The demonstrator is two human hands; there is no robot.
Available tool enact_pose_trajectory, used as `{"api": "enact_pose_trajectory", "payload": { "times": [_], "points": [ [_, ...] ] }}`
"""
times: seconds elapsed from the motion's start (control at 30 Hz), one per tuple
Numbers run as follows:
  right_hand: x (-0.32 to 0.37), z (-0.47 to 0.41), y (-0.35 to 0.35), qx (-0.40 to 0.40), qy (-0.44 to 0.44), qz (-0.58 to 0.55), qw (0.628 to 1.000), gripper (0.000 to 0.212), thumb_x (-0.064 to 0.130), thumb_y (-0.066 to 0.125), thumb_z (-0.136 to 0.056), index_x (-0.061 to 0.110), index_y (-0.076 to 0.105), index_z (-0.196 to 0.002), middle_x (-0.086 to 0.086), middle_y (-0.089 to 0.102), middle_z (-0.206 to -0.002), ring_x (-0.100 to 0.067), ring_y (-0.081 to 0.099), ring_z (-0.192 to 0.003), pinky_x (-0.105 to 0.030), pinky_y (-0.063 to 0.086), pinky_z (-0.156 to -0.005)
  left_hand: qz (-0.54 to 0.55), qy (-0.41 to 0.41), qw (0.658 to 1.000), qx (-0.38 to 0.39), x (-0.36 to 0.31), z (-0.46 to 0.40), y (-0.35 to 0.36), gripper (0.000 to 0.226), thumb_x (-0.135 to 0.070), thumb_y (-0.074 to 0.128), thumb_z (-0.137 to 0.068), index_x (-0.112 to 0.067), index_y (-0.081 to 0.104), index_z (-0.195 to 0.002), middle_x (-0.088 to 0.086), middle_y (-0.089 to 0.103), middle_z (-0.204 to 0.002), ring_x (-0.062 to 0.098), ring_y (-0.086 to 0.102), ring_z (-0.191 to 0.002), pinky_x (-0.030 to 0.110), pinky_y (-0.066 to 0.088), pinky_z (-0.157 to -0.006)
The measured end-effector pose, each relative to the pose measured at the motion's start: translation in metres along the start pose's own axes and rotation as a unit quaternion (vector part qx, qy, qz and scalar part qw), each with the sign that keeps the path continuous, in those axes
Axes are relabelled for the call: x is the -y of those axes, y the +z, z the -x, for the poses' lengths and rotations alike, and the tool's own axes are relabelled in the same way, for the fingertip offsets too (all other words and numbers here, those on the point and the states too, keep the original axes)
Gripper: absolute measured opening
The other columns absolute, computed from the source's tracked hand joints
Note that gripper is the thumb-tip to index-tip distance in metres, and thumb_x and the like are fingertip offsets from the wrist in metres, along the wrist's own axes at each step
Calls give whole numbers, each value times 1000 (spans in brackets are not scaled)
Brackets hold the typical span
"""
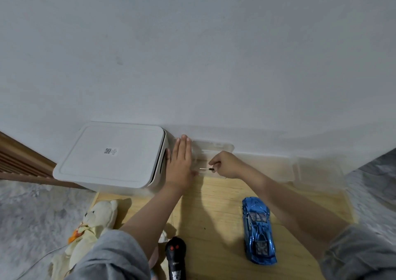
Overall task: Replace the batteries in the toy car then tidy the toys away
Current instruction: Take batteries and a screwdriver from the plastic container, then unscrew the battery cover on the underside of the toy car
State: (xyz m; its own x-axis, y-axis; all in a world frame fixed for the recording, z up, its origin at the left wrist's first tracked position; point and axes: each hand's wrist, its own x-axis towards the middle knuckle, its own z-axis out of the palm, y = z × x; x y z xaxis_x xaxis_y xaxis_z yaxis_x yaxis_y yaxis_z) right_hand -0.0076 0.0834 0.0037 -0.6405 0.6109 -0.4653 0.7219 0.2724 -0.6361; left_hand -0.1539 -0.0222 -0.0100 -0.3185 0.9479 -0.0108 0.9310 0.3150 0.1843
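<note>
A shiny blue toy car (258,229) lies on the wooden board (214,204), nose toward me, at the right. A black remote control (175,258) lies near the bottom centre. My left hand (180,161) rests flat with straight fingers on a small clear plastic box (214,148) against the wall. My right hand (227,165) pinches a small screwdriver (206,169) with a thin metal shaft pointing left, over that box.
A white lidded storage bin (111,155) stands left of the clear box, against the white wall. A cream plush bear (96,221) lies at the board's left edge. Another clear plastic container (317,174) sits at the right. Grey floor surrounds the board.
</note>
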Motion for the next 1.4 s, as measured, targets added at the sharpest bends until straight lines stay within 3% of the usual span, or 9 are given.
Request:
{"api": "enact_pose_trajectory", "payload": {
  "times": [0.1, 0.27, 0.4, 0.53, 0.7, 0.83, 1.0, 1.13, 1.4],
  "points": [
    [-6, 17, -1, -30, -35, -17, 999, 35, -2, 41, -92, 7, 63, -118, -2, 60, -109, -16, 58, -103, -21, 43, -79, 5, 4, 1000, -2, 1, 0, 0, 105, -32, 67, -82, -8, -11, -149, 5, -12, -159, 22, -14, -146, 47, 1, -117],
    [-6, 36, -10, -126, -98, 4, 987, 21, 6, 47, -94, 14, 63, -104, 1, 53, -102, -11, 54, -86, -20, 41, -73, 8, 11, 1000, 7, 3, -1, 3, 109, -33, 70, -81, -7, -13, -148, 8, -12, -159, 17, -21, -141, 50, 12, -118],
    [-2, 38, -15, -248, -147, 96, 953, 21, 11, 48, -96, 10, 61, -113, -2, 58, -110, -19, 58, -94, -31, 48, -80, 13, 13, 1000, 8, 3, 0, 2, 108, -31, 68, -82, -7, -14, -147, 8, -12, -159, 17, -23, -140, 50, 14, -117],
    [0, 34, -18, -344, -189, 122, 912, 17, 5, 55, -91, 5, 67, -103, -8, 66, -99, -27, 61, -90, -38, 53, -71, 12, 14, 1000, 6, 2, 1, 0, 106, -30, 68, -82, -6, -12, -147, 9, -10, -159, 19, -21, -140, 51, 11, -118],
    [2, 27, -18, -363, -186, 138, 903, 15, 5, 59, -89, 6, 70, -99, -8, 70, -90, -30, 62, -85, -40, 54, -64, -15, 15, 1000, -5, 1, 2, 0, 106, -38, 72, -78, -3, 1, -149, 13, 4, -159, 30, -4, -146, 48, -6, -112],
    [2, 25, -13, -354, -168, 124, 912, 18, 8, 57, -91, 8, 69, -103, -7, 70, -96, -28, 60, -92, -39, 52, -70, -47, 9, 999, -23, 2, 1, 6, 112, -42, 87, -55, 4, 33, -142, 20, 39, -146, 39, 35, -136, 57, 29, -107],
    [1, 39, -3, -372, -161, 77, 911, 18, 9, 57, -91, 6, 69, -105, -8, 63, -95, -25, 62, -80, -35, 52, -65, -57, -1, 998, -25, -4, 10, 9, 101, -45, 68, -81, -5, 6, -150, 17, 9, -158, 35, 4, -146, 48, 1, -114],
    [-3, 56, 8, -379, -147, 52, 912, 19, 10, 56, -92, 6, 69, -106, -8, 60, -94, -24, 62, -74, -30, 48, -63, -63, -23, 998, -15, -14, 23, 5, 91, -44, 62, -86, -8, 8, -150, 18, 7, -157, 36, 3, -145, 50, 6, -116],
    [-36, 100, 37, -382, -98, 44, 918, 18, 16, 58, -92, 12, 70, -105, -3, 69, -87, -22, 57, -86, -33, 48, -70, -34, -36, 999, 4, -43, 57, 7, 82, -46, 51, -90, -11, 7, -150, 17, 4, -157, 33, 3, -145, 50, 7, -118]
  ]
}}
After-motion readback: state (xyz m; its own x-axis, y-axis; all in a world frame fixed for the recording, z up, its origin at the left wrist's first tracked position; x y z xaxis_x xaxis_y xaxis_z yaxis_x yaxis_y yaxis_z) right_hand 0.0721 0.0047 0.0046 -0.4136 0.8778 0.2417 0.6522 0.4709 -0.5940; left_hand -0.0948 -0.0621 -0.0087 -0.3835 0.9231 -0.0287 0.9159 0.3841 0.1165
